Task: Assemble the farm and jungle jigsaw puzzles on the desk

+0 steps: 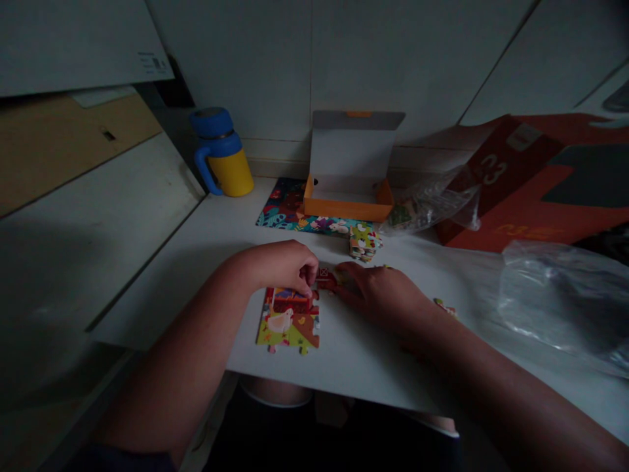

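Observation:
A partly built jigsaw puzzle [287,321] lies on the white table [162,288], showing a white goose on a green and red scene. My left hand [282,267] is curled, its fingertips at the puzzle's top edge. My right hand [376,292] reaches in from the right, its fingers on a red jigsaw piece [324,278] at that same edge. A small stack of jigsaw pieces [365,244] sits above my right hand. One loose piece [445,307] lies to the right of it.
A colourful printed puzzle sheet [285,206] lies partly under an open orange-and-white box [350,172]. A blue-and-yellow lidded bottle [222,154] stands at the back left. Clear plastic bags [560,298] and an orange-red package [533,183] lie to the right.

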A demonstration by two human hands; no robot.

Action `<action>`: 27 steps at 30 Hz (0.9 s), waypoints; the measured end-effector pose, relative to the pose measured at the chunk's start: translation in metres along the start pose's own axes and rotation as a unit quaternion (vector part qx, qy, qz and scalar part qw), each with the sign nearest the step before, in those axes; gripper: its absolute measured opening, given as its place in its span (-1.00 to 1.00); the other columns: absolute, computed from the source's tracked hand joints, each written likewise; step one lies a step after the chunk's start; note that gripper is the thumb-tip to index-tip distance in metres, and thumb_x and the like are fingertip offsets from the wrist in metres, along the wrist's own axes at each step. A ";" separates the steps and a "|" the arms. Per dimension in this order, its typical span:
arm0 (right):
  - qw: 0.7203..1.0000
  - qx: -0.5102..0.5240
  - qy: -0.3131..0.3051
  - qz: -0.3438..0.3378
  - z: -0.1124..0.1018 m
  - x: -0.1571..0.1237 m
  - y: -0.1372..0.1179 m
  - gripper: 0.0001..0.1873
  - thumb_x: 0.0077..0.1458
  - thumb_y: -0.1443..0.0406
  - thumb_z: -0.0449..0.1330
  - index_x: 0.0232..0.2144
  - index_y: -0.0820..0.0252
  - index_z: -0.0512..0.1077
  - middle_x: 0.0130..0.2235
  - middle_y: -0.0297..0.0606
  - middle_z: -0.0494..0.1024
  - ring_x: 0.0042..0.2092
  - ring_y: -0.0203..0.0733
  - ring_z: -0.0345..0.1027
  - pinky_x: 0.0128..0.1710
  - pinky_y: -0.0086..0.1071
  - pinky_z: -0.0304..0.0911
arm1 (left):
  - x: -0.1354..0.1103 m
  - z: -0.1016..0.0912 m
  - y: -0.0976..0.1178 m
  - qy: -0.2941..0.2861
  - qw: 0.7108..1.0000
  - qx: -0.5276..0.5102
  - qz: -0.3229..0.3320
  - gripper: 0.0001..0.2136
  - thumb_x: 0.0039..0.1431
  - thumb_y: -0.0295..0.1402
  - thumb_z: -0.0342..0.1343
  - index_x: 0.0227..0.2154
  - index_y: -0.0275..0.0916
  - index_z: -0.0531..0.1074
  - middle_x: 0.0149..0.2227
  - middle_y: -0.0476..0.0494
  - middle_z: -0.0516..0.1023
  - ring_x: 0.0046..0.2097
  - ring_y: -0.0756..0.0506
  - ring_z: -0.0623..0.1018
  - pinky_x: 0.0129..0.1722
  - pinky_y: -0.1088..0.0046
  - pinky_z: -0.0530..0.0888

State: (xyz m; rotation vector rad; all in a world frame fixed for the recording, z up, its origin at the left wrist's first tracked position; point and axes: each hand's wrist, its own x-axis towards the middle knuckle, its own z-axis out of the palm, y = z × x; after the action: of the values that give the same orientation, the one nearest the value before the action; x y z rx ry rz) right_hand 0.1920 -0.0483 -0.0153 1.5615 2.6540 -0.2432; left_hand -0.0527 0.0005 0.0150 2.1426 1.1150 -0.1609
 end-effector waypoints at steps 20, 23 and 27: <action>0.947 0.119 0.294 0.053 -0.006 0.005 0.054 -0.56 0.37 0.00 0.22 0.07 0.17 0.59 0.02 0.06 0.56 -0.03 0.09 0.52 0.04 -0.04 0.43 | 0.014 0.004 -0.013 0.163 0.984 0.040 0.051 -0.83 0.25 -0.21 0.31 -0.29 -0.22 0.56 -0.31 -0.07 0.62 -0.31 -0.05 0.53 -0.32 0.44 0.30; 0.949 0.124 0.286 0.049 -0.005 0.006 0.055 -0.63 0.39 0.03 0.21 -0.03 0.15 0.61 0.00 0.03 0.57 -0.04 0.07 0.53 0.03 -0.04 0.44 | 0.016 0.004 -0.011 0.178 0.983 0.040 0.033 -0.84 0.26 -0.23 0.29 -0.28 -0.22 0.56 -0.33 -0.07 0.61 -0.32 -0.06 0.53 -0.34 0.42 0.27; 0.952 0.128 0.275 0.043 -0.004 0.006 0.058 -0.67 0.38 0.06 0.21 -0.07 0.14 0.61 -0.02 -0.01 0.58 -0.05 0.06 0.53 0.02 -0.07 0.44 | 0.017 0.003 -0.009 0.209 0.977 0.046 0.018 -0.86 0.29 -0.26 0.26 -0.29 -0.23 0.57 -0.35 -0.09 0.60 -0.33 -0.07 0.51 -0.33 0.40 0.27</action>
State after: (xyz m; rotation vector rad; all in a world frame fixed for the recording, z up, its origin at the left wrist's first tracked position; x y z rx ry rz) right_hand 0.2397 -0.0145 -0.0180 2.0846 3.0450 -0.1712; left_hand -0.0481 0.0132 0.0009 2.3418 1.3212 0.2745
